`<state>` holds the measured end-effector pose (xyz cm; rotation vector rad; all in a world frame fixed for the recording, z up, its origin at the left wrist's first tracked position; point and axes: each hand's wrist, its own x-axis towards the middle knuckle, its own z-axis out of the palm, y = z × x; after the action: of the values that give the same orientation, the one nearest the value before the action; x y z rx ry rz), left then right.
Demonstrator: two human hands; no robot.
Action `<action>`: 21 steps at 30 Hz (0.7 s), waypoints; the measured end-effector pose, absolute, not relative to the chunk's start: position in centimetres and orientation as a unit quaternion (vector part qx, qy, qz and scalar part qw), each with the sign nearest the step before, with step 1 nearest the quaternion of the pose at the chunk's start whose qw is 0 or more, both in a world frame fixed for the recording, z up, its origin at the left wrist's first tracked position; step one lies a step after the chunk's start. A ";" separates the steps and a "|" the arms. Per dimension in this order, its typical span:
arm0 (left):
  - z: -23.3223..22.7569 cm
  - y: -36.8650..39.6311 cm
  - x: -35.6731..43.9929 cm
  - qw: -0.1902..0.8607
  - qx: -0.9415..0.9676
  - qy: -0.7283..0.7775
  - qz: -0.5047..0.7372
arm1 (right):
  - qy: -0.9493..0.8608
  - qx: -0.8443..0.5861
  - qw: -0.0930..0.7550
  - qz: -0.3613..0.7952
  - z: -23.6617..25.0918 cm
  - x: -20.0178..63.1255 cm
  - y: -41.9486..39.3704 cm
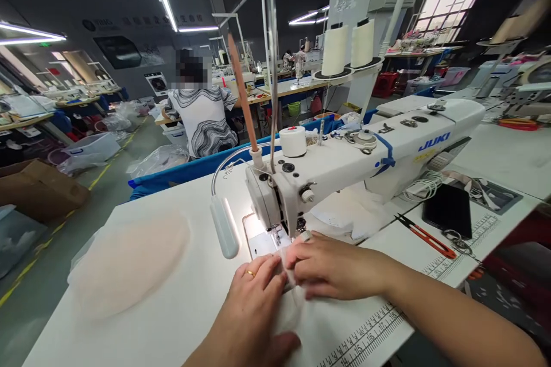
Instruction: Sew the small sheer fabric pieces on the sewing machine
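A white sewing machine (344, 149) stands on the table, its needle area lit by a small lamp (224, 226). Just in front of the presser foot, a thin, sheer whitish fabric piece (287, 312) lies under both hands. My left hand (258, 304), with a ring on one finger, presses on the fabric, its thumb apart from the fingers. Close beside it, my right hand (325, 266) has curled fingers pinching the fabric near the needle. The fingertips partly hide the cloth. To the left, a pale sheer fabric stack (133, 264) rests on the tabletop.
Red-handled thread snips (426, 235), a black phone (447, 210) and a grey tray (495, 192) lie at the right. A printed ruler (365, 332) runs along the front edge. Thread cones (334, 51) stand behind the machine. Another person (202, 109) sits further back.
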<state>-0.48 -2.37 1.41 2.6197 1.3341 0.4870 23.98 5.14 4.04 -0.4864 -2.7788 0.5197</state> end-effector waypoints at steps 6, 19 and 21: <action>-0.1 -0.1 -1.5 0.081 0.827 0.474 0.290 | -0.950 -0.190 0.183 0.167 4.0 22.7 5.2; 2.0 2.2 -0.7 0.130 0.816 0.492 0.274 | -0.832 -0.301 0.393 0.252 1.7 21.3 4.4; 2.0 2.2 -0.8 0.148 0.810 0.502 0.265 | -0.819 -0.306 0.413 0.255 1.4 21.3 4.3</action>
<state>-0.79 2.22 2.02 2.3283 1.4445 0.7632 21.27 4.31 1.43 -0.7686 -2.0606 0.6401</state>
